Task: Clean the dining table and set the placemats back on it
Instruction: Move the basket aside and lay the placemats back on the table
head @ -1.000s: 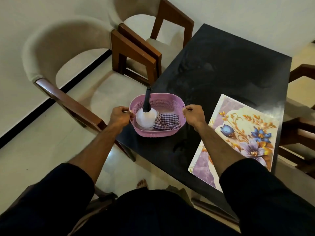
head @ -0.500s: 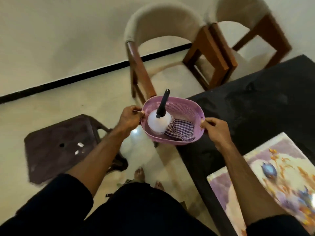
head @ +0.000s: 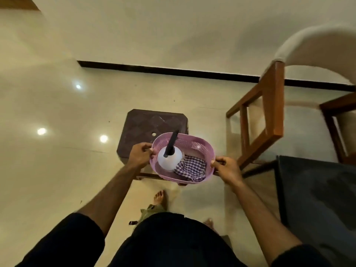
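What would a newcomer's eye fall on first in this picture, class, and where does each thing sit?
First, the pink basket at the centre, gripped at its ends by the left hand and right hand, over a dark brown stool. Inside stand a white spray bottle with a black nozzle on the left and a checked cloth on the right. A wooden chair stands at the right, beside the dark table corner.

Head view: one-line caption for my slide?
Both hands carry a pink basket with spray bottle and checked cloth over a brown stool.
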